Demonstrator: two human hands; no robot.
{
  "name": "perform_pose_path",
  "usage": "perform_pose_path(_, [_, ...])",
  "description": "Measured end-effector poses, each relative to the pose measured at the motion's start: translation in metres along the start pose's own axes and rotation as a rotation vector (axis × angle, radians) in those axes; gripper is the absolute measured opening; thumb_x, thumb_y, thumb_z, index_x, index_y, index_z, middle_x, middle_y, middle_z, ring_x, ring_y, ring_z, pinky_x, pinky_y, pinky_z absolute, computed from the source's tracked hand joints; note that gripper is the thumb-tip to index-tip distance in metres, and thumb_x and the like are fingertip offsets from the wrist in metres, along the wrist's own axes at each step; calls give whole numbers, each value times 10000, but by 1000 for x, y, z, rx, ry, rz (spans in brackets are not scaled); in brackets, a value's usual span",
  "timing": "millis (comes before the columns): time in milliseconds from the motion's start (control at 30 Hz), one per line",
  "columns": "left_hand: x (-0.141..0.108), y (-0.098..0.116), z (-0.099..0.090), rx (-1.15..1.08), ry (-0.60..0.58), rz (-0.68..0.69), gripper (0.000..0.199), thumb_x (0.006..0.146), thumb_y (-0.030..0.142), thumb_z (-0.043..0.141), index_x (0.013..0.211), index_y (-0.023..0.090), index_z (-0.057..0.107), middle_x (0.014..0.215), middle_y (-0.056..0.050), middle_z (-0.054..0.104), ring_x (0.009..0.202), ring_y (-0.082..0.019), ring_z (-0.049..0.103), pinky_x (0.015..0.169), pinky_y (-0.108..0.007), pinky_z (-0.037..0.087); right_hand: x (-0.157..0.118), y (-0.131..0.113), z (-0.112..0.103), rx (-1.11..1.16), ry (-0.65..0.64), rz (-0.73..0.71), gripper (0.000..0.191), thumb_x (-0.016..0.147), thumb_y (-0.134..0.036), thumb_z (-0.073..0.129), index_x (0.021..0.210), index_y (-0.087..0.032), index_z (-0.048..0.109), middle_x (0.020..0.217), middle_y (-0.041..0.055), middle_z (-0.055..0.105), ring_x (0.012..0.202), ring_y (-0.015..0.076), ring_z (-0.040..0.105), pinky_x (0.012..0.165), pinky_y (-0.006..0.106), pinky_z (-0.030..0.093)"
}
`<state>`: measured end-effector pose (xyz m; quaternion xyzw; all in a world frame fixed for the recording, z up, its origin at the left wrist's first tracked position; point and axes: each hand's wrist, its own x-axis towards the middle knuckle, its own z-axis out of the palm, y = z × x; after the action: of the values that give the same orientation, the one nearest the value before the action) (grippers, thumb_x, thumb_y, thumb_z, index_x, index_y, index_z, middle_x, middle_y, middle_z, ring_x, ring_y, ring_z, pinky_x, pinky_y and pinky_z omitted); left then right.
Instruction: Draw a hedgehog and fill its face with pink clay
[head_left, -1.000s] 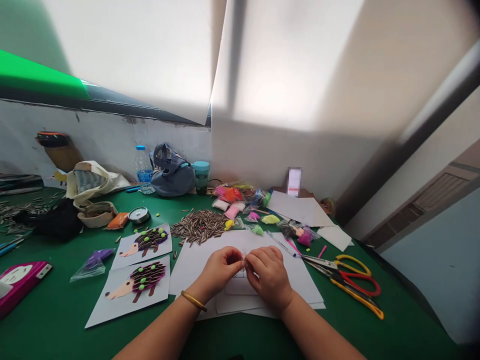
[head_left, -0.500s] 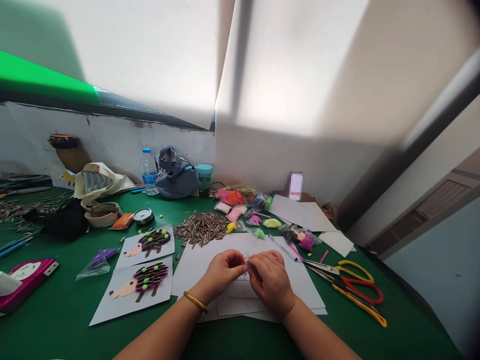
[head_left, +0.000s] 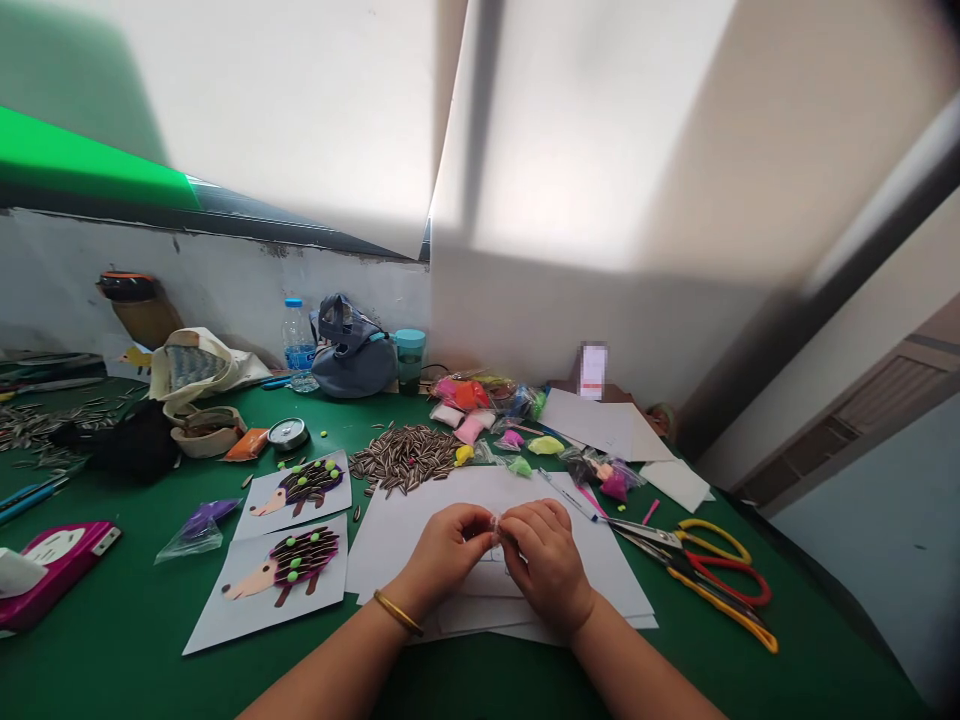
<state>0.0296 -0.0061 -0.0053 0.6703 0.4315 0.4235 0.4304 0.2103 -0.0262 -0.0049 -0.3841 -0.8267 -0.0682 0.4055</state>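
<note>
My left hand (head_left: 450, 550), with a gold bangle (head_left: 397, 612) at its wrist, meets my right hand (head_left: 546, 560) above white paper sheets (head_left: 405, 520). Both hands pinch a small, clear, crinkled piece (head_left: 496, 526), perhaps plastic, between their fingertips. Fingers hide most of it. Behind them a heap of striped seeds (head_left: 409, 458) lies beside bagged coloured clay (head_left: 472, 428). Two hedgehog pictures (head_left: 247, 572) with seed spines and green balls are on the left.
Scissors (head_left: 724, 570) with yellow and red handles lie at the right, near a pen (head_left: 570, 498). A magenta box (head_left: 60, 570) is at the far left. A blue bag (head_left: 352, 355), bottle (head_left: 298, 350) and teal-lidded cup (head_left: 409, 362) stand along the wall.
Both hands stay joined at their fingertips, with only a slight shift of the fingers and the clear piece. The whole view has moved very slightly.
</note>
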Motion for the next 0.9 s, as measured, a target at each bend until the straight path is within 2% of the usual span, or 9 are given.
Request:
perform_pose_path(133, [0,0,1,-44,20,-21,186,801,352,670,853,174,681,830,-47,709,772,-189,656,711,-282,530,-1,1,3,-30,43,-13,237,879,-212,608,1115,-211,581,1084,71,689,1009,234,599,988,456,339])
perform_pose_path(200, [-1,0,1,-42,14,-39,213,812,381,657,836,169,664,801,-43,698,743,-182,646,677,-272,525,-2,1,5,-55,62,-15,265,880,-255,639,1136,-218,583,1089,71,692,1014,238,601,1009,464,323])
perform_pose_path(467, [-5,6,1,72,-10,-37,110,784,293,666,769,184,674,769,-20,681,728,-176,605,666,-266,470,-2,-2,1,-82,15,25,61,913,-259,610,965,-248,640,903,15,705,876,195,597,952,424,312])
perform_pose_path(733, [-18,18,9,209,-2,-12,103,805,296,652,790,200,683,771,-13,685,720,-174,600,666,-265,457,-9,-6,-8,-59,8,32,128,921,-225,548,994,-253,650,936,16,698,924,198,598,1014,447,286])
perform_pose_path(900, [-23,17,12,256,37,20,100,813,299,649,818,209,692,781,-13,693,721,-180,606,673,-274,469,-9,-6,-10,-52,-5,18,128,914,-193,544,978,-247,642,935,14,695,929,198,597,1036,457,273])
